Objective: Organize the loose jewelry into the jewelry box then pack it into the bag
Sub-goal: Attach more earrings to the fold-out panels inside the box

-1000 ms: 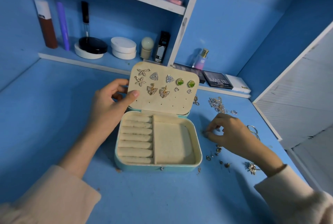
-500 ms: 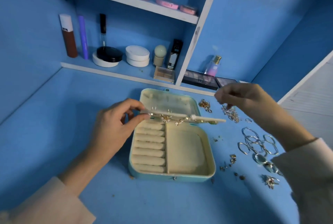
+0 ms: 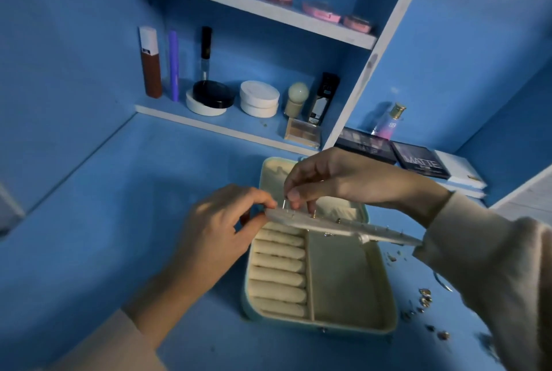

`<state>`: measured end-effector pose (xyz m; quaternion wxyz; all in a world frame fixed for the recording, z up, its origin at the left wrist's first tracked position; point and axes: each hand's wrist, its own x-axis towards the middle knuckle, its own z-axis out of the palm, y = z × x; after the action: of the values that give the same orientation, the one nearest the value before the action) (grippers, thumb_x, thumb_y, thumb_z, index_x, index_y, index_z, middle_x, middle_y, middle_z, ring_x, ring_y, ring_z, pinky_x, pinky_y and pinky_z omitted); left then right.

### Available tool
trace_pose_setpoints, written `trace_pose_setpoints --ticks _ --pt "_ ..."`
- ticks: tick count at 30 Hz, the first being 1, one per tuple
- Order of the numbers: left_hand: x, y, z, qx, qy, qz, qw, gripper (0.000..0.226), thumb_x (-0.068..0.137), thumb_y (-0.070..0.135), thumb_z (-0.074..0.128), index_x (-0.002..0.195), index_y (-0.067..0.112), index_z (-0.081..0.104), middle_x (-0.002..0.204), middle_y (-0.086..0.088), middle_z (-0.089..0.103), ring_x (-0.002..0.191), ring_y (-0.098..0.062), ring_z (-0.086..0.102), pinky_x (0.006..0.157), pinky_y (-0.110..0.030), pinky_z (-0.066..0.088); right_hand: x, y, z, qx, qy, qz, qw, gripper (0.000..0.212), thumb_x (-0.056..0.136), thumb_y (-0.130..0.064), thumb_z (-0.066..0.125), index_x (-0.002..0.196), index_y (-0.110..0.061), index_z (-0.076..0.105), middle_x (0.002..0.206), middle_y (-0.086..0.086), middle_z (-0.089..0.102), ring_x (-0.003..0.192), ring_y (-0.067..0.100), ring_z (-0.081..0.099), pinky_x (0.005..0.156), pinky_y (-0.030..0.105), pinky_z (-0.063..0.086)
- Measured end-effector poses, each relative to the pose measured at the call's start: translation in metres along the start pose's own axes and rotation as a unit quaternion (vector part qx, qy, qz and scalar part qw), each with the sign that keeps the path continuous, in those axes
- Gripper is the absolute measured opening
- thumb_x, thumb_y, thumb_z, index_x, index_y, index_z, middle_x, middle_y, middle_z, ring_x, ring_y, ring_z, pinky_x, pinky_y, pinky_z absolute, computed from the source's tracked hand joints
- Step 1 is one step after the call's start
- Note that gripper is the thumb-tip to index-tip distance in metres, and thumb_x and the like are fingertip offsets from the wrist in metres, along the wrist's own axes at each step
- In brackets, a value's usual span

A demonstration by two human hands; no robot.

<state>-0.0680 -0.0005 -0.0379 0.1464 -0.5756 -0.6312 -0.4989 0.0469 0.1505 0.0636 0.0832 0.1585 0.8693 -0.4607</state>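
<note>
On the blue desk [image 3: 149,221], near centre: jewelry box [image 3: 343,287] open, lid laid back toward the far shelf. Ring rolls [image 3: 279,275] on its left, bare tray on its right.

Over the far half of the box the earring panel [image 3: 343,228] lies about level, back face up.

My left hand [image 3: 218,227] pinches the panel's left edge. My right hand [image 3: 343,179] reaches across from the right, fingertips closed on an earring post [image 3: 286,204] standing up near that same end. Whether a backing sits between the tips is too small to tell.

Loose jewelry [image 3: 424,296] lies scattered on the desk just right of the box.

Handling estimate: panel thin, light, probably flexes, so I hold its edge close to the work. Posts fine and bendable. Small pieces slippery, easily dropped. Box looks rigid; for bagging, take it by both sides.
</note>
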Motion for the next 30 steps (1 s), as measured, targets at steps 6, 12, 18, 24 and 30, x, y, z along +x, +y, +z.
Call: trace_pose_setpoints --ticks 6,12,18,24,30 --pt "0.002 0.002 -0.001 0.005 -0.008 0.006 1.000 0.019 0.082 0.026 0.060 0.079 0.011 0.071 0.066 0.014 0.048 0.061 -0.002 0.042 0.061 -0.010 0.035 0.003 -0.001 0.000 -0.012 -0.012 -0.005 1.000 0.010 0.088 -0.003 0.060 0.091 0.003 0.066 0.076 0.009 0.063 0.061 0.005 0.057 0.063 0.016 0.047" --pt "0.004 0.002 0.000 0.010 0.001 0.014 1.000 0.019 0.081 0.024 0.060 0.077 0.010 0.071 0.072 0.019 0.036 0.061 0.000 0.039 0.062 -0.006 0.031 0.004 -0.007 -0.001 -0.051 -0.020 -0.003 0.998 0.009 0.088 -0.007 0.061 0.090 0.000 0.067 0.078 0.010 0.065 0.059 0.003 0.057 0.063 0.015 0.046" --pt "0.003 0.002 0.000 0.014 0.001 0.019 1.000 0.011 0.081 0.023 0.061 0.079 0.014 0.067 0.061 0.007 0.054 0.061 -0.004 0.042 0.057 -0.015 0.035 0.004 -0.011 0.002 -0.110 -0.024 -0.009 0.994 0.006 0.088 -0.012 0.064 0.087 -0.011 0.069 0.068 -0.008 0.062 0.061 0.006 0.055 0.061 0.013 0.042" --pt "0.002 0.002 -0.001 0.025 -0.005 0.023 0.999 0.016 0.081 0.022 0.061 0.076 0.009 0.069 0.063 0.005 0.058 0.062 -0.004 0.043 0.056 -0.017 0.037 0.004 -0.015 0.004 -0.130 -0.024 -0.006 0.991 0.006 0.087 -0.011 0.063 0.085 -0.011 0.069 0.069 -0.007 0.062 0.062 0.006 0.055 0.061 0.015 0.044" --pt "0.000 0.001 0.000 0.016 0.003 0.027 0.999 0.010 0.079 0.016 0.062 0.076 0.009 0.069 0.065 0.007 0.059 0.062 -0.004 0.042 0.053 -0.022 0.039 0.008 -0.019 0.009 -0.154 0.005 0.018 0.988 0.009 0.083 -0.014 0.067 0.075 -0.019 0.069 0.071 -0.006 0.064 0.068 0.005 0.055 0.073 0.027 0.046"
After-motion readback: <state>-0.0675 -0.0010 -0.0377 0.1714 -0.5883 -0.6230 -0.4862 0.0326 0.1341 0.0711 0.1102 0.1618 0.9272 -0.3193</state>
